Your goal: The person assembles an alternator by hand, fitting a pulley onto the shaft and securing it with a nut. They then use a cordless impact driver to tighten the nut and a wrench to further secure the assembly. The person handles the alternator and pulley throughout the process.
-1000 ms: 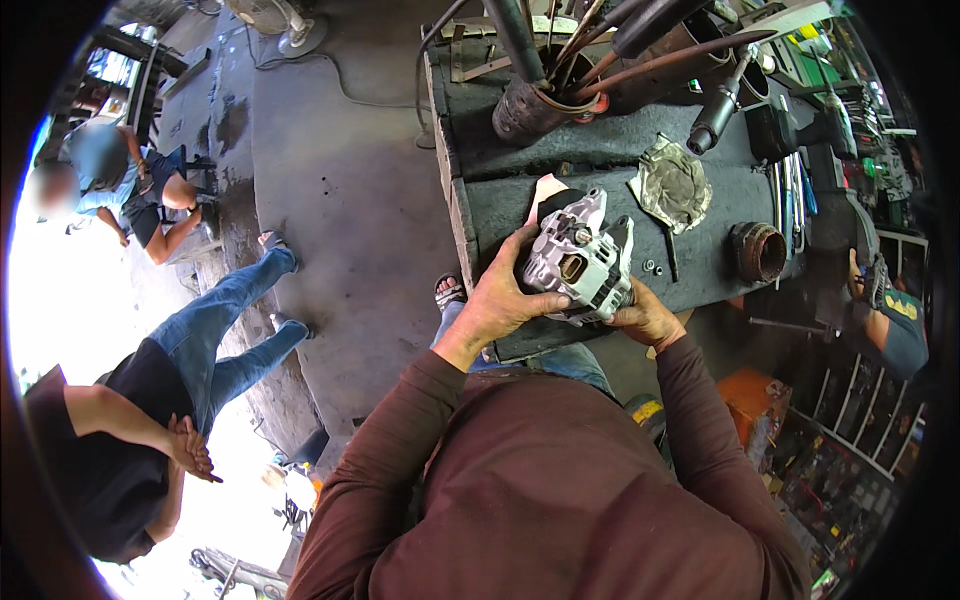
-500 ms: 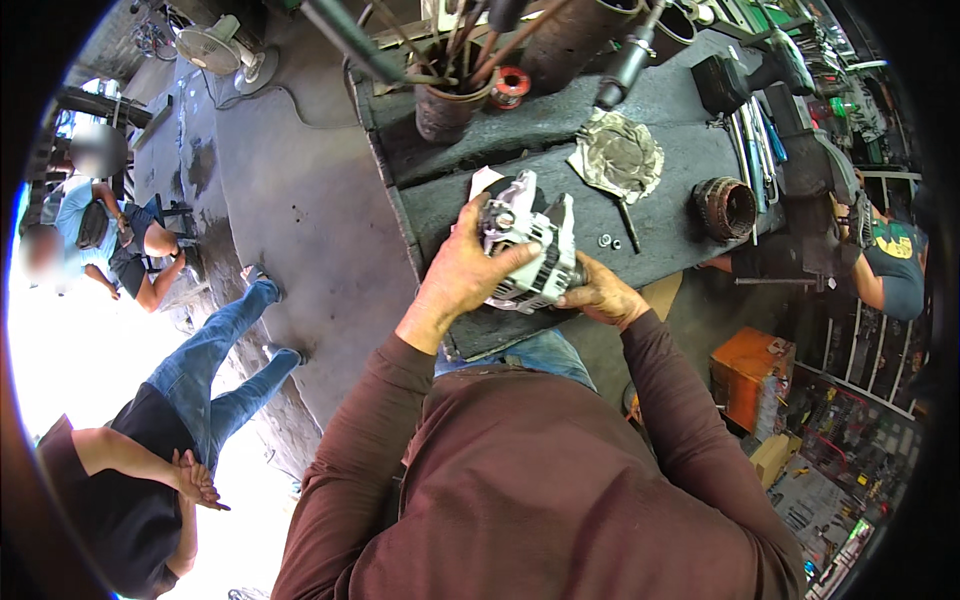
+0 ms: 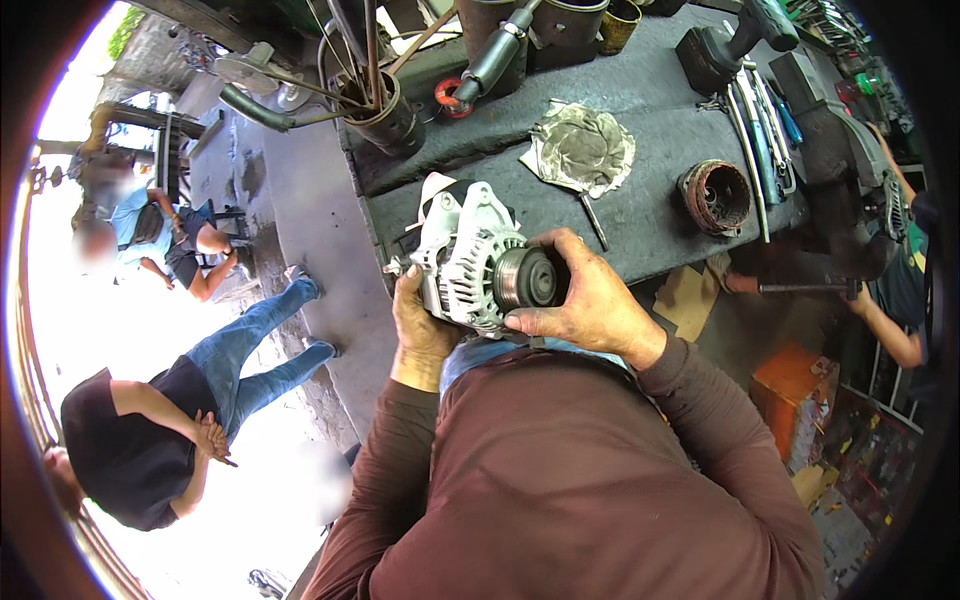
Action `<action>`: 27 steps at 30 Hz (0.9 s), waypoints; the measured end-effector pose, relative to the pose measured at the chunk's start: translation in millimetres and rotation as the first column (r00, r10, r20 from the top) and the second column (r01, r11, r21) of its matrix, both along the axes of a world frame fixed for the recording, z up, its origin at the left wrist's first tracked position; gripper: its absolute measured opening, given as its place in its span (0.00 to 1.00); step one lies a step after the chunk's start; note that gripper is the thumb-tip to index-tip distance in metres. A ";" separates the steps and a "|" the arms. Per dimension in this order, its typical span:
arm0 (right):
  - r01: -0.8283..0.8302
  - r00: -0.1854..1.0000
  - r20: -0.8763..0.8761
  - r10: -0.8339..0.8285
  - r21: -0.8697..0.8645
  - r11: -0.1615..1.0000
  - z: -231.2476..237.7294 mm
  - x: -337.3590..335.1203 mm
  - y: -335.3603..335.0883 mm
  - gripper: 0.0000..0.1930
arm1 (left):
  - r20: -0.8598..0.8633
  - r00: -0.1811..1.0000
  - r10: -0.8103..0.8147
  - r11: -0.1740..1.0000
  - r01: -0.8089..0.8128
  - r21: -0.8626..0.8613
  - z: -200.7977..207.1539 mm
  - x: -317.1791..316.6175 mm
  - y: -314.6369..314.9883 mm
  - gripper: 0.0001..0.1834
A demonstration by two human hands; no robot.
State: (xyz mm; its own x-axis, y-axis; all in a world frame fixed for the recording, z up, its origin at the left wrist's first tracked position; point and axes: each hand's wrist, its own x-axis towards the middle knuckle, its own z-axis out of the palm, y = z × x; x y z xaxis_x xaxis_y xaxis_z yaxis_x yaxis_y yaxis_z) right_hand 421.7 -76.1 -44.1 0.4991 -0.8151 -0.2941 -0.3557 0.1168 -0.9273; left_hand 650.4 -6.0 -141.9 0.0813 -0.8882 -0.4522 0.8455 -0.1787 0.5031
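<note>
A silver alternator (image 3: 468, 250) sits at the near edge of the dark workbench (image 3: 655, 215), its grooved black pulley (image 3: 527, 277) facing right. My left hand (image 3: 422, 328) is closed on its left end, thumb up beside a terminal stud and the other fingers hidden below. Around the pulley side, my right hand (image 3: 598, 298) curls with thumb below and fingers over the top. Beyond it, a crumpled grey-stained paper (image 3: 583, 148) lies on the bench with a short metal rod (image 3: 594, 222) by it. To the right is a ring of copper windings (image 3: 716, 200).
A can of rods (image 3: 392, 125), a red spool (image 3: 455, 98) and a hanging dark tool (image 3: 492, 65) are at the far left. A cordless drill (image 3: 735, 50) and long wrenches (image 3: 755, 140) lie far right. One person (image 3: 140, 440) stands left; another (image 3: 905, 290) works at right.
The alternator has turned so its pulley shows more fully. My left hand has slid from its top to its left end; my right hand has come up around the pulley. My view has shifted.
</note>
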 end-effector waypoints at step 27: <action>-0.304 0.943 -0.296 0.153 -0.581 0.755 -30.7 74.6 -59.9 0.37 | 0.489 0.872 0.037 0.951 -0.180 0.250 -29.9 19.6 -28.2 0.24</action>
